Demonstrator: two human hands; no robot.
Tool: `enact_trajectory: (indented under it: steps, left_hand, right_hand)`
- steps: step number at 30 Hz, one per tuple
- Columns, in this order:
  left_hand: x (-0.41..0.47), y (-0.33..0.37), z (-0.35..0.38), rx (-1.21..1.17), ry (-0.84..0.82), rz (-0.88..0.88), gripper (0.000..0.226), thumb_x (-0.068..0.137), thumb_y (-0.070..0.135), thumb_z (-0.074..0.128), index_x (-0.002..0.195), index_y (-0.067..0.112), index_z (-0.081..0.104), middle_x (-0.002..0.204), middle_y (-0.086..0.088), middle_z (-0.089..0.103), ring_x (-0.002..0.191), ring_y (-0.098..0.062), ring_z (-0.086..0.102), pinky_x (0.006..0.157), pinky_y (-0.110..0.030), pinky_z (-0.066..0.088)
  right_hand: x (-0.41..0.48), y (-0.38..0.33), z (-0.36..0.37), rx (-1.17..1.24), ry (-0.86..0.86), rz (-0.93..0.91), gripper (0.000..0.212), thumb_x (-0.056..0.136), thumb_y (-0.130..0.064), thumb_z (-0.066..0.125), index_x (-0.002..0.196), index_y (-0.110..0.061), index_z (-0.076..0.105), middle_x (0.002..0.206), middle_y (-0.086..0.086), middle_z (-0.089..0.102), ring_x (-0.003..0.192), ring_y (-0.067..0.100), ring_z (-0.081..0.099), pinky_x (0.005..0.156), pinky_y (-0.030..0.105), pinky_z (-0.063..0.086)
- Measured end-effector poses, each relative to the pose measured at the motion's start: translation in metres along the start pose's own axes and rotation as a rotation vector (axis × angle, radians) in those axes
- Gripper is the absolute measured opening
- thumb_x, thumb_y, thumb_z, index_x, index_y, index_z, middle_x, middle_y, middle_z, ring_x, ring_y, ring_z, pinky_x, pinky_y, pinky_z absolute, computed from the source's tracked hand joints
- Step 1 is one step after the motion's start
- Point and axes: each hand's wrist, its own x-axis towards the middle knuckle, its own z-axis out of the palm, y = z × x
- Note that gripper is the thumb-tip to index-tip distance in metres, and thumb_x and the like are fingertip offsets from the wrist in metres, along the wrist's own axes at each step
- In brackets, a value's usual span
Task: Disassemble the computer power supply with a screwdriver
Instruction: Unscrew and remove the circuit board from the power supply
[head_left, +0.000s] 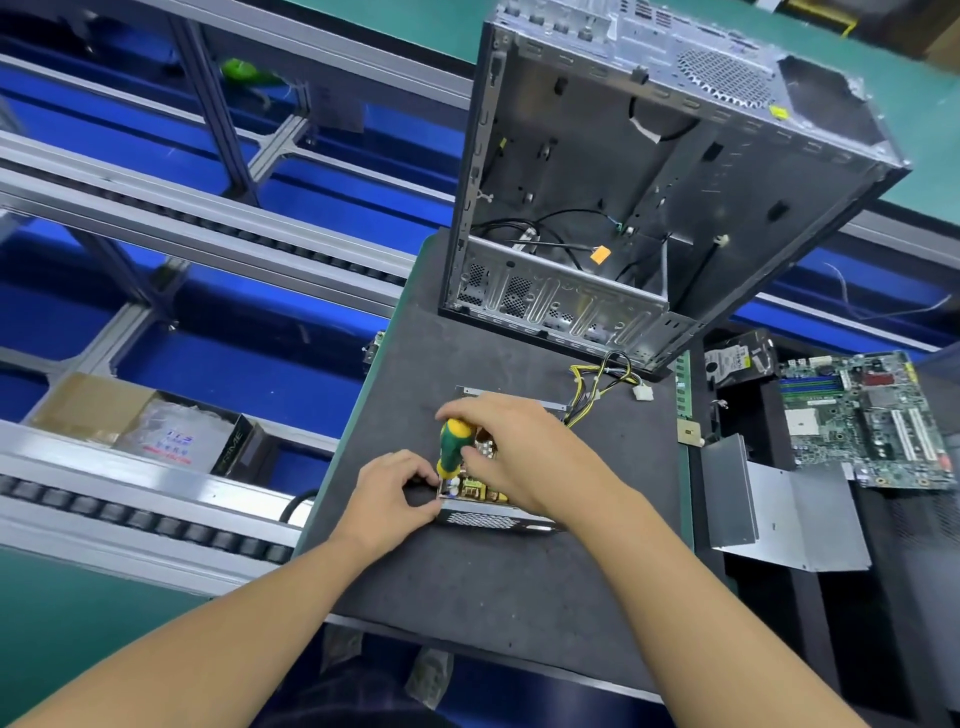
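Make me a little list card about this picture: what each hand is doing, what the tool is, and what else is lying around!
Tool: screwdriver, green and yellow handle, held upright
Right hand: grips the screwdriver handle
Left hand: holds the near left corner of the power supply
Power supply: top open, circuit board showing, lies on the dark mat
Wires: yellow and black, trailing from the power supply
Behind: computer case, open side facing us
At the right: motherboard, grey metal cover
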Motion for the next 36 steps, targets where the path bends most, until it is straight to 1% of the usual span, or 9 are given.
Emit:
enact_trajectory:
  steps: [4,8,10,14,20,27,31,34,36]
  left_hand:
    - [0.000,0.000,0.000,0.014,-0.005,-0.011,0.019,0.073,0.019,0.084,0.084,0.021,0.069,0.088,0.016,0.065,0.086,-0.003,0.060,0.084,-0.027,0.050]
    - [0.000,0.001,0.000,0.003,0.003,-0.001,0.020,0.071,0.016,0.084,0.083,0.019,0.068,0.085,0.015,0.065,0.083,-0.005,0.060,0.083,-0.032,0.051]
    - [0.000,0.000,0.000,0.011,0.008,-0.002,0.021,0.071,0.018,0.086,0.083,0.019,0.068,0.086,0.015,0.066,0.083,-0.004,0.060,0.083,-0.031,0.051]
    - [0.000,0.001,0.001,0.001,0.013,-0.003,0.021,0.071,0.018,0.086,0.083,0.019,0.069,0.086,0.015,0.065,0.083,-0.004,0.060,0.084,-0.033,0.051]
    - [-0.001,0.001,0.000,-0.002,0.009,-0.001,0.020,0.072,0.018,0.085,0.084,0.019,0.069,0.087,0.015,0.065,0.085,-0.005,0.060,0.087,-0.038,0.051]
    - [0.000,0.001,0.000,0.004,0.008,-0.007,0.019,0.073,0.017,0.085,0.084,0.018,0.070,0.088,0.015,0.066,0.086,-0.005,0.061,0.089,-0.038,0.050]
    - [-0.001,0.002,0.000,0.004,0.010,0.004,0.019,0.072,0.016,0.085,0.083,0.017,0.070,0.086,0.015,0.065,0.085,-0.006,0.061,0.088,-0.040,0.050]
    - [-0.001,0.001,0.000,0.014,0.015,0.004,0.020,0.072,0.018,0.086,0.083,0.018,0.070,0.086,0.015,0.065,0.084,-0.005,0.060,0.088,-0.039,0.050]
    - [-0.001,0.001,0.001,0.016,0.013,0.005,0.020,0.072,0.018,0.086,0.084,0.017,0.070,0.087,0.015,0.065,0.084,-0.005,0.060,0.089,-0.039,0.050]
  right_hand:
    - [-0.004,0.004,0.001,0.005,-0.064,0.014,0.048,0.083,0.004,0.042,0.109,-0.030,0.063,0.116,-0.008,0.050,0.101,0.020,0.054,0.086,0.041,0.049]
    - [-0.001,0.003,0.007,0.070,-0.007,-0.008,0.014,0.095,-0.020,0.056,0.100,-0.020,0.068,0.107,-0.003,0.056,0.095,0.015,0.055,0.090,0.037,0.045]
    - [0.003,0.002,0.009,0.025,-0.003,-0.011,0.021,0.100,-0.030,0.054,0.109,-0.022,0.071,0.108,-0.001,0.061,0.103,0.017,0.056,0.092,0.038,0.045]
    - [0.003,0.001,0.008,0.040,0.004,0.023,0.045,0.098,-0.023,0.053,0.140,-0.033,0.041,0.119,-0.007,0.062,0.109,0.019,0.055,0.090,0.038,0.047]
    - [0.000,0.003,0.005,0.055,-0.051,0.032,0.039,0.085,-0.006,0.050,0.122,-0.019,0.055,0.133,-0.004,0.046,0.121,0.014,0.047,0.097,0.028,0.040]
    - [0.000,0.004,-0.001,-0.005,-0.118,0.014,0.041,0.085,-0.005,0.048,0.112,-0.030,0.066,0.121,-0.011,0.056,0.110,0.014,0.054,0.093,0.039,0.047]
    - [0.000,0.006,0.005,0.058,-0.081,0.025,0.016,0.095,-0.026,0.055,0.096,-0.025,0.071,0.112,-0.009,0.053,0.101,0.011,0.053,0.093,0.038,0.045]
    - [0.006,0.007,0.006,-0.069,-0.074,0.012,0.027,0.102,-0.037,0.049,0.116,-0.028,0.070,0.114,-0.005,0.060,0.108,0.016,0.054,0.092,0.038,0.045]
    - [0.006,0.007,0.007,-0.102,-0.064,-0.031,0.038,0.102,-0.028,0.050,0.140,-0.033,0.052,0.117,-0.002,0.062,0.110,0.020,0.054,0.091,0.039,0.046]
